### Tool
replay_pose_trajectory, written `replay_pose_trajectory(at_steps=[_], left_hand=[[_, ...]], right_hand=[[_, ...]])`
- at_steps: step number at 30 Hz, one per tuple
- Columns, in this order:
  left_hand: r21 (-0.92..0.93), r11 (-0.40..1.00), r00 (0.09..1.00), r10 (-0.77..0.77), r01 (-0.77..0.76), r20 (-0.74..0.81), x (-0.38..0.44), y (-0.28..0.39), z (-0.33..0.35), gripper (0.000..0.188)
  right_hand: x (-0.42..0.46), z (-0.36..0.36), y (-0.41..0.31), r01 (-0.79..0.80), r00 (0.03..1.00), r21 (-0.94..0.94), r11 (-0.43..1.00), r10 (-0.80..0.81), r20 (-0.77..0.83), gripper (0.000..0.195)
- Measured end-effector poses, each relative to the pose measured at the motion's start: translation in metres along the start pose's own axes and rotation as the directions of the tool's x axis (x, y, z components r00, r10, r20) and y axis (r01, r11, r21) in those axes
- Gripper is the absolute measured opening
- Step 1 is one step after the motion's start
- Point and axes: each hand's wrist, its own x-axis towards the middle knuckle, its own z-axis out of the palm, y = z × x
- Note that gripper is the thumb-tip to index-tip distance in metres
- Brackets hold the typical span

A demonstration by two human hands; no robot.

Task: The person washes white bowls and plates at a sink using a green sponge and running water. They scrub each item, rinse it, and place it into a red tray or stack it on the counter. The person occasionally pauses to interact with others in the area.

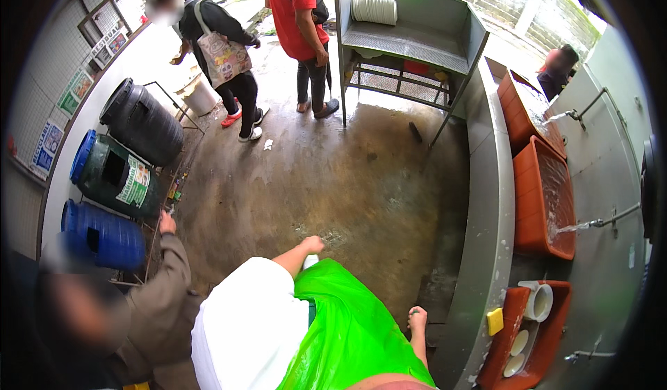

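Observation:
My left hand (313, 244) hangs in front of my white shirt, over the wet concrete floor (292, 181). Its fingers are curled in and nothing shows in them. To the right of my bright green apron (344, 317), my right hand (417, 319) is lowered with bent fingers. A small dark spot shows at those fingers, too small to identify. Nearest to that hand is the metal-clad counter (482, 244), with a yellow sponge (495, 321) on its edge. Inside an orange tub (500, 351) are a white pitcher (540, 301) and two white bowls (516, 361).
Taps run into two more orange tubs (529, 197). A metal rack (411, 38) bears stacked white plates (373, 8). Black (146, 121), green (112, 174) and blue (117, 241) drums line the left. One person (156, 306) is close at left; others stand farther off.

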Motion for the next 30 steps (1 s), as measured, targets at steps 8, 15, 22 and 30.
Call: replay_pose_trajectory(at_steps=[8, 15, 22, 30], left_hand=[[0.050, 0.964, 0.885, -0.260, 0.262, 0.385, -0.068, -0.026, 0.047, 0.050], [0.109, 0.988, 0.821, -0.149, 0.106, 0.551, 0.054, 0.040, 0.005, 0.041], [0.039, 0.802, 0.803, 0.596, -0.596, 0.014, 0.197, 0.267, -0.154, 0.029], [-0.036, 0.680, 0.595, 0.613, -0.733, -0.519, 0.241, 0.455, -0.347, 0.040]], right_hand=[[-0.012, -0.031, 0.015, -0.082, 0.991, 0.036, 0.996, 0.078, 0.110, 0.024], [-0.009, -0.038, -0.019, -0.084, 0.996, 0.081, 0.993, 0.081, 0.049, 0.020], [0.014, -0.025, -0.084, 0.064, 0.976, 0.241, 0.968, -0.011, -0.215, 0.019], [0.061, -0.017, -0.057, 0.203, 0.959, 0.149, 0.968, -0.166, -0.229, 0.020]])
